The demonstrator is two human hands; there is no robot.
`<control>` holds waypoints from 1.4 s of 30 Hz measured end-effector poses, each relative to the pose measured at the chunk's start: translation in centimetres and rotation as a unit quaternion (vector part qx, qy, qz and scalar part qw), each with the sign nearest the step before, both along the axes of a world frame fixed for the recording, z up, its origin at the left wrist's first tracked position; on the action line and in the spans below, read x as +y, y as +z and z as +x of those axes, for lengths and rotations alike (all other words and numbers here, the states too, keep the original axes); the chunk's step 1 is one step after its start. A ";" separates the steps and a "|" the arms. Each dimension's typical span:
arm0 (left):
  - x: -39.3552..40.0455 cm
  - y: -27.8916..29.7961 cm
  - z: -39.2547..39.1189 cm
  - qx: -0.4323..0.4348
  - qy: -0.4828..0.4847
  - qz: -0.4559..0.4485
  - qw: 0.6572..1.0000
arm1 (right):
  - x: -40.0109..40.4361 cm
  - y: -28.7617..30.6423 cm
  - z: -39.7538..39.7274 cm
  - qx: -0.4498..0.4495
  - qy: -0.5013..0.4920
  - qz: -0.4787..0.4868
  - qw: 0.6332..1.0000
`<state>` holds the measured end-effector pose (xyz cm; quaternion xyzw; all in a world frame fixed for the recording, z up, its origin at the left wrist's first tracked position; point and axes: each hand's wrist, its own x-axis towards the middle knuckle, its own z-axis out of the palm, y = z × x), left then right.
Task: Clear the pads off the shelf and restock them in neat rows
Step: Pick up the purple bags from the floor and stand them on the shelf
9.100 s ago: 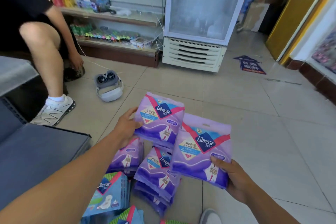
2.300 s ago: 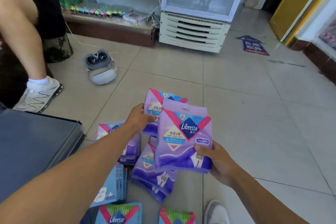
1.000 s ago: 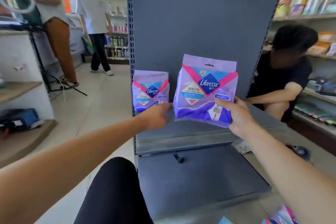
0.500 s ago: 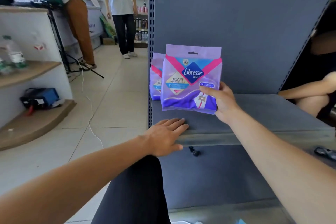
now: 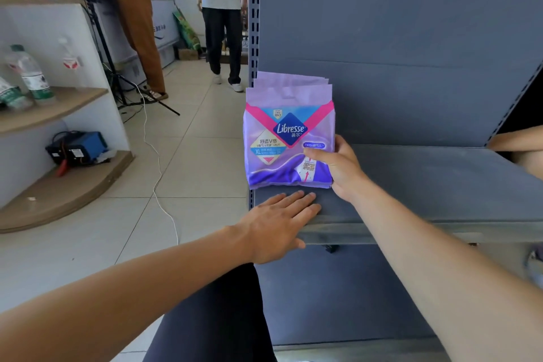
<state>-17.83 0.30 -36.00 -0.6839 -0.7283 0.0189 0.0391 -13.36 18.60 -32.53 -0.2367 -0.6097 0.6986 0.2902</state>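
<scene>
A purple Libresse pad pack [image 5: 282,144] stands upright at the left end of the grey metal shelf [image 5: 426,185]. My right hand [image 5: 338,167] grips its right edge, thumb across the front. Directly behind it stands a second purple pack [image 5: 289,78], of which only the top edge shows. My left hand [image 5: 276,223] lies flat, fingers straight, on the shelf's front lip just below the packs.
The shelf's grey back panel [image 5: 396,38] rises behind. Two people stand in the aisle at the far left [image 5: 223,9]. A wooden side shelf [image 5: 50,109] holds water bottles. A white cable [image 5: 158,167] trails over the tiled floor. Another person's arm [image 5: 520,138] shows at right.
My right hand has set its pack down on the shelf right in front of the first pack. My left hand stays flat on the shelf lip.
</scene>
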 end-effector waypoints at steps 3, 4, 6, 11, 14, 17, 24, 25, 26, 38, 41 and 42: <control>0.0 -0.2 0.0 0.000 -0.003 0.002 1.000 | 0.6 -0.9 -0.7 -0.004 -0.023 0.010 1.000; 0.1 -0.2 -0.1 0.001 -0.004 0.004 1.000 | 0.8 -0.9 -0.9 -0.005 -0.028 0.015 0.999; 0.1 -0.3 -0.1 0.002 -0.006 0.004 1.000 | 1.0 -0.8 -1.4 -0.007 -0.035 0.025 0.999; 0.1 -0.4 -0.2 0.004 -0.008 0.005 1.000 | 1.5 -1.3 -2.1 -0.009 -0.043 0.031 0.999; 0.1 -0.4 -0.3 0.003 -0.008 0.007 1.000 | 1.3 -1.3 -2.0 -0.016 -0.046 0.041 0.998; 0.0 -0.5 -0.1 0.003 -0.009 0.008 1.000 | 1.1 -1.3 -1.6 -0.028 -0.048 0.061 0.997; 0.1 -0.3 -0.2 -0.001 -0.005 0.005 1.000 | 1.0 -0.8 -0.6 -0.050 -0.037 0.088 0.994; 0.1 -0.2 -0.2 -0.003 -0.004 0.003 1.000 | 1.1 -0.7 -0.5 -0.055 -0.035 0.093 0.994; 0.1 -0.1 -0.2 -0.003 -0.003 0.001 1.000 | 1.1 -0.6 -0.3 -0.059 -0.032 0.098 0.993; 0.0 0.0 -0.1 -0.007 -0.001 -0.003 1.000 | -0.6 0.5 3.5 -0.100 -0.179 0.678 0.706; 0.0 -0.1 -0.1 -0.011 -0.004 0.004 1.000 | -2.2 0.6 2.9 -0.130 -0.067 0.793 0.591; 0.0 -0.1 -0.1 -0.012 -0.008 0.012 1.000 | -2.7 0.5 2.5 -0.151 -0.044 0.803 0.575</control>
